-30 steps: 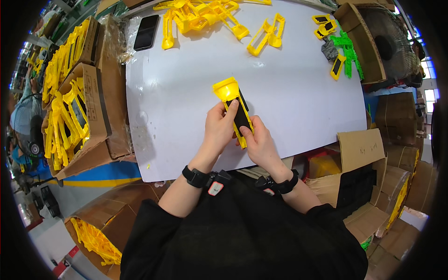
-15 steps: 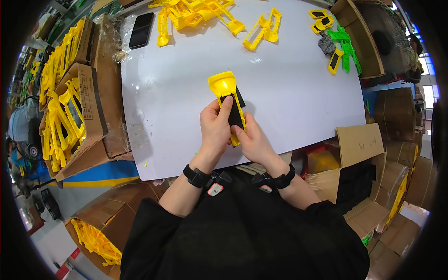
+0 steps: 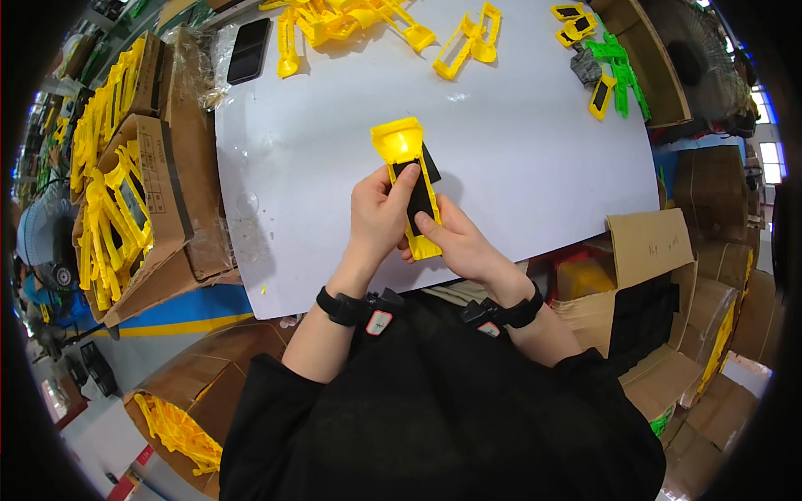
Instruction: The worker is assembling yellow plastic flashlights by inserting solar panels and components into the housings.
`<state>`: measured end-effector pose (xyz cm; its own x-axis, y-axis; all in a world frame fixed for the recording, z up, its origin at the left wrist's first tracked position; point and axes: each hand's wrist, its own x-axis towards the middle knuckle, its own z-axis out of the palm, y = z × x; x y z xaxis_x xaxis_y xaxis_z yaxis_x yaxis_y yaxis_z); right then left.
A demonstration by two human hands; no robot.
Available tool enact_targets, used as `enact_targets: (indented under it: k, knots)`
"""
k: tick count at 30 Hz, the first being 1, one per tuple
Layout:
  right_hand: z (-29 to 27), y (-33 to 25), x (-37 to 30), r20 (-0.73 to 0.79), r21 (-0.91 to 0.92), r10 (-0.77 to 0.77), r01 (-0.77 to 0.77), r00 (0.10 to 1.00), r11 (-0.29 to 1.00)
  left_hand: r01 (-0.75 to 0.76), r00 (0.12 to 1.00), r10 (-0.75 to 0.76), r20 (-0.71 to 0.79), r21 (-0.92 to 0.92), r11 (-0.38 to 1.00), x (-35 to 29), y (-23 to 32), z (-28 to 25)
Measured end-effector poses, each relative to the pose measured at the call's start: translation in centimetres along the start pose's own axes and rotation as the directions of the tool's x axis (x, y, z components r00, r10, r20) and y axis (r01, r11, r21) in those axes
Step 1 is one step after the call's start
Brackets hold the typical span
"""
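Both my hands hold a yellow plastic frame (image 3: 398,139) over the near half of the white table (image 3: 535,167). A scoop-like flared end points away from me, and a black strip (image 3: 419,204) lies along its long middle. My left hand (image 3: 378,209) grips the left side, its thumb laid on the strip. Closed on the lower right side is my right hand (image 3: 458,240), its thumb pressing near the lower end. A second dark flat piece (image 3: 431,164) shows behind the frame's right edge; how it is held is hidden.
Loose yellow frames (image 3: 334,23) pile at the far edge, beside a black phone (image 3: 249,52). Green plastic parts (image 3: 620,73) and small yellow pieces (image 3: 601,97) lie far right. Cardboard boxes of yellow parts (image 3: 117,225) stand left; an open carton (image 3: 650,250) sits near right.
My right thumb has moved up onto the frame's face, and more of its lower end shows. My right hand and wrist have shifted slightly right. The view has shifted a little.
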<state>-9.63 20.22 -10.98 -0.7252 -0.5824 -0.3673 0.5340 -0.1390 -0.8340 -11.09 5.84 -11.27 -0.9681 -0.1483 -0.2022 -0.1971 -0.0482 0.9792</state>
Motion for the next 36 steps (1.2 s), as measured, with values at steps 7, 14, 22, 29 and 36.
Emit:
enact_targets:
  k: [7,14,22,29,36]
  knots:
    - [-0.3,-1.2,0.0,0.185,0.392,0.012,-0.085,0.983,0.916,0.215,0.944,-0.128,0.304,-0.271,0.938,1.2,1.9,-1.1]
    - [0.4,-3.0,-0.3,-0.059,0.132,-0.139,0.146,0.988,0.98,0.118,0.899,-0.031,0.437,-0.174,0.978,-2.5,3.0,-2.6]
    - [-0.6,-3.6,-1.0,0.073,0.088,-0.091,0.085,0.993,0.992,0.324,0.875,-0.16,0.457,-0.309,0.894,-3.3,3.8,-2.5]
    - [-0.5,-4.6,-1.8,0.126,0.129,-0.091,0.075,0.988,0.989,0.348,0.877,-0.193,0.441,-0.303,0.887,-4.4,4.6,-2.3]
    - [0.1,-4.2,-1.8,0.12,0.19,-0.115,0.091,0.986,0.977,0.294,0.901,-0.164,0.402,-0.286,0.912,-5.0,5.2,-2.8]
